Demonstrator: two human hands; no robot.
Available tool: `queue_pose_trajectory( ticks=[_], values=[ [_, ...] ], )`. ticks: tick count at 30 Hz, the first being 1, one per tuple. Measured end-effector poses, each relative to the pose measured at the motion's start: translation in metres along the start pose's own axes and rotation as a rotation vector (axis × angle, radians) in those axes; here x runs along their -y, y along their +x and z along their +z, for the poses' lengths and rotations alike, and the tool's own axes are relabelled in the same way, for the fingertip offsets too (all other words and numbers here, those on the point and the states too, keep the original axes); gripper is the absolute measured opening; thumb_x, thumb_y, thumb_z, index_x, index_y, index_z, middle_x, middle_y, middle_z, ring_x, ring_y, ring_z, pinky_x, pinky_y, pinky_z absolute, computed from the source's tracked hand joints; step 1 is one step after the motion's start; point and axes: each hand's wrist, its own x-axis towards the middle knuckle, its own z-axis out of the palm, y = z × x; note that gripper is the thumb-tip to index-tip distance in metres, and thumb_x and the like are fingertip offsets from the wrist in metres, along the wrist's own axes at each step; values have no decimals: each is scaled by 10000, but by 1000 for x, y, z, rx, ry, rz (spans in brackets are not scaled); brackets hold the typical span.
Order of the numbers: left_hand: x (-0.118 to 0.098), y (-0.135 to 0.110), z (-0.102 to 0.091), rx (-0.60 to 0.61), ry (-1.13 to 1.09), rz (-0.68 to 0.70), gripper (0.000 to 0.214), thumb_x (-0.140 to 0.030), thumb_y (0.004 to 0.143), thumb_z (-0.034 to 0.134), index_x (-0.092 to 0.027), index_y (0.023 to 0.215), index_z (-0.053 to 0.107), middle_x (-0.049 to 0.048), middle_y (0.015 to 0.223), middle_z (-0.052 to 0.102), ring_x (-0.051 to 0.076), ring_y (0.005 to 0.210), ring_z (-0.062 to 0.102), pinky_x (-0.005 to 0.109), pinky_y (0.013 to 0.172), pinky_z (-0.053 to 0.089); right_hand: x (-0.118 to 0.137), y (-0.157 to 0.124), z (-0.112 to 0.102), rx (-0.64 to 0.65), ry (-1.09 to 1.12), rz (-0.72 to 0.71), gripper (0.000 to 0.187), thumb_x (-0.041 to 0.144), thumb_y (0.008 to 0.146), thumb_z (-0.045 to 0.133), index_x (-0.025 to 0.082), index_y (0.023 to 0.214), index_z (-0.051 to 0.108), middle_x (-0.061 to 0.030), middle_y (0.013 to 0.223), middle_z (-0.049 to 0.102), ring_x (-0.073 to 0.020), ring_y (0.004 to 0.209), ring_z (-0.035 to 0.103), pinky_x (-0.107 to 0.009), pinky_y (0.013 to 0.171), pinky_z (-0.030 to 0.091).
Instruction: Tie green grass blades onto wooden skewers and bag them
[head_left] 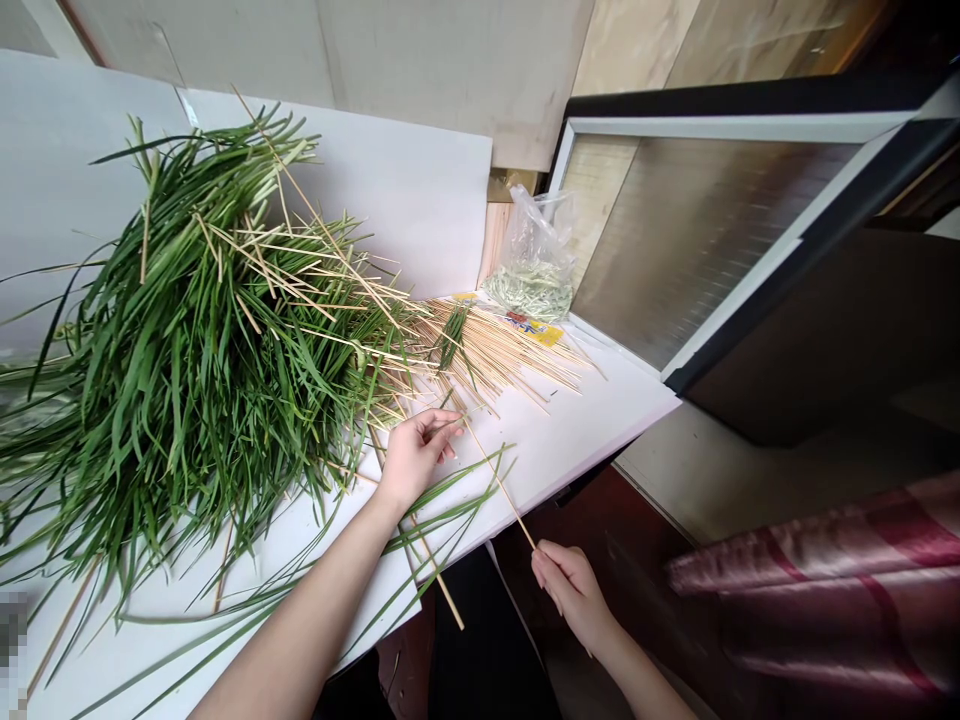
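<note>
The right hand (574,595) pinches a bamboo skewer (499,485) near its end; the half-open left hand (414,460) sits by the skewer's far end, beside a heap of long green leaves (187,350) on the white desk (570,450).

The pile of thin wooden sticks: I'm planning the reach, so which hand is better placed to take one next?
Left, probably: the left hand sits beside the pale wooden stick pile, while the right hand is farther off, past the white board's edge, pinching one long stick.
</note>
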Motion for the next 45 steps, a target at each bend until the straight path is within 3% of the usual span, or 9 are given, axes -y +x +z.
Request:
queue_pose_trajectory(
  ticks=[14, 45],
  values=[
    [4, 0, -1, 5, 46, 21, 378, -471, 759, 737, -138, 938, 720, 64, 798, 742, 109, 495, 586, 218, 454, 422, 5, 1, 0, 2, 9, -17, 548, 538, 1048, 415, 228, 597, 372, 61, 500, 346, -99, 375, 300, -265, 398, 164],
    [2, 1, 0, 7, 1, -15, 490, -538, 715, 748, -124, 970, 687, 55, 793, 727, 100, 484, 572, 217, 452, 421, 3, 1, 0, 2, 3, -37, 517, 484, 1057, 414, 229, 608, 376, 67, 494, 345, -94, 365, 304, -258, 382, 160]
  ],
)
